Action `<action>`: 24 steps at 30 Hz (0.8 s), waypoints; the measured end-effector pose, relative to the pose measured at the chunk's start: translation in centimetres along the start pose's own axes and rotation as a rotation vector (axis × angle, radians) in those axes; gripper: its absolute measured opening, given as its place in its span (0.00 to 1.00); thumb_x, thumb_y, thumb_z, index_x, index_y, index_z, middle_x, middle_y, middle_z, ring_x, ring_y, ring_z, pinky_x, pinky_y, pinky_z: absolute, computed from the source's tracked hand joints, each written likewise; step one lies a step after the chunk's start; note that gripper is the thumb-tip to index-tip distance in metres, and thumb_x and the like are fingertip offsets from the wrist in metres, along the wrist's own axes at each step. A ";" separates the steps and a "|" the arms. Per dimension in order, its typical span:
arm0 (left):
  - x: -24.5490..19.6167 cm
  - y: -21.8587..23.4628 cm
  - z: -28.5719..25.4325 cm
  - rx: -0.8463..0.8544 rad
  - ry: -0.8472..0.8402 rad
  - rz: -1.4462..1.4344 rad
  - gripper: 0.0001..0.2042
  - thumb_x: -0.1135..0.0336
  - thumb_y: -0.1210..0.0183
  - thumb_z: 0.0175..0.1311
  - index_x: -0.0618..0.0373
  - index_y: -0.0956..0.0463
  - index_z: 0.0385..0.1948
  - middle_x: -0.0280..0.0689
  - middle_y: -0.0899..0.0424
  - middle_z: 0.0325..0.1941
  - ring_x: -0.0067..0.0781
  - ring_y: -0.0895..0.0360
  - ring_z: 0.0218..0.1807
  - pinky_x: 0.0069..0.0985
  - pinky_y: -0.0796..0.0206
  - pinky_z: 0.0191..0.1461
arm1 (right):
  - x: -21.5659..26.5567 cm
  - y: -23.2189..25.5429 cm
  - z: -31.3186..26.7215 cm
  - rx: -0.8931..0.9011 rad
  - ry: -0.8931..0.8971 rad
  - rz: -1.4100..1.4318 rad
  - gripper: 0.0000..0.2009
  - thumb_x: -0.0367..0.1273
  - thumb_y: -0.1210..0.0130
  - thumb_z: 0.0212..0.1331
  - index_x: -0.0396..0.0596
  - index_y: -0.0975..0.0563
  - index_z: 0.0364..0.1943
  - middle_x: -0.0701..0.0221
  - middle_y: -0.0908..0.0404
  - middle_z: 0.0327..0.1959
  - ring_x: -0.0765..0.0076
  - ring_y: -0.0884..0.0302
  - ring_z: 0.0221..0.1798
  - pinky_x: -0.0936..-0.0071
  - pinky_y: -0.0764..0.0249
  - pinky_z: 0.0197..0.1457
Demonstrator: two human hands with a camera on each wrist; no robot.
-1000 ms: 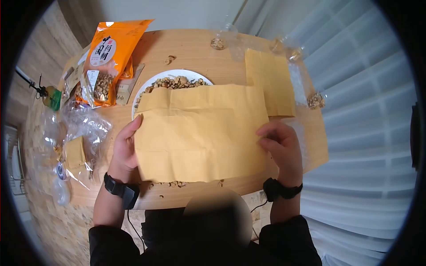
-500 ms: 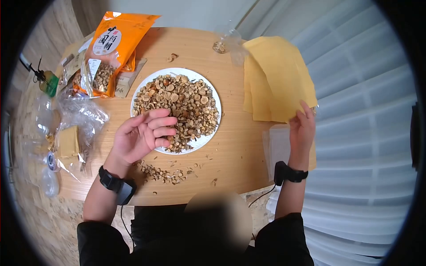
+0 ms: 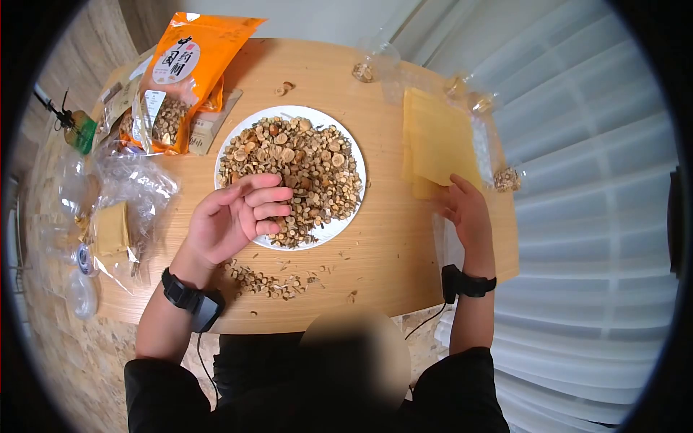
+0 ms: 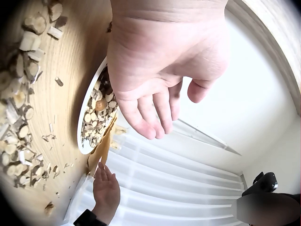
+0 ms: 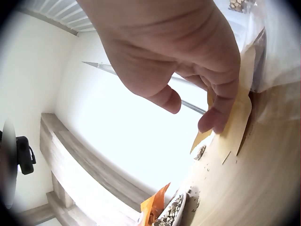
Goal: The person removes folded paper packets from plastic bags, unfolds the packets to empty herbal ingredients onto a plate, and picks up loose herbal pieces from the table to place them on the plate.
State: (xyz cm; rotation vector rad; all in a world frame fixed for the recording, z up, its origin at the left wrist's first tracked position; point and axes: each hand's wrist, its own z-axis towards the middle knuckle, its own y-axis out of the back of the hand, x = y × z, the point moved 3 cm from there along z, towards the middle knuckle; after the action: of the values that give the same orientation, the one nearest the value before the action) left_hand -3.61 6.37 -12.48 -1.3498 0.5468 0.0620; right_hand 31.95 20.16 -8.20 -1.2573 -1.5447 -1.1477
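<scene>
The left hand (image 3: 234,220) hovers palm up over the near left rim of a white plate (image 3: 330,232), its fingers loosely bent and holding nothing. The plate is heaped with dried herb slices (image 3: 310,169), mostly small round pieces. At the right of the table lies a stack of yellow-brown paper sheets (image 3: 442,137). The right hand (image 3: 471,213) is at the near edge of that stack, fingertips right by the paper. In the right wrist view its fingers hang loosely bent, the thumb (image 5: 167,100) standing apart, with the paper (image 5: 240,110) just beyond.
Loose herb bits (image 3: 271,283) lie between the plate and the front edge. An orange pouch (image 3: 184,79) stands at the back left, with crumpled clear plastic (image 3: 148,184) and folded paper (image 3: 112,229) nearer. Clear containers (image 3: 364,71) stand along the back and right edges.
The large paper sheet held by both hands has gone to the stack at the right, uncovering the plate. The right hand has let it go and shifted slightly left; the left hand stays over the plate.
</scene>
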 end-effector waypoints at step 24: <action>-10.1 -6.4 -15.9 -1.075 -0.435 2.176 0.13 0.77 0.47 0.55 0.61 0.27 0.43 0.41 0.25 0.53 0.37 0.29 0.56 0.29 0.39 0.58 | -3.2 -14.2 -0.8 0.986 -0.211 0.727 0.32 0.50 0.54 0.61 0.38 0.42 0.60 0.67 0.23 0.29 0.81 0.33 0.15 0.89 0.41 0.12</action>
State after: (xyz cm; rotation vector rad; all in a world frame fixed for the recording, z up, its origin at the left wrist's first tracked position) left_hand -15.52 -7.38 -4.37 -0.9308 1.4359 2.6066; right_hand 18.54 17.40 -13.20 -1.0661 -1.3125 0.2302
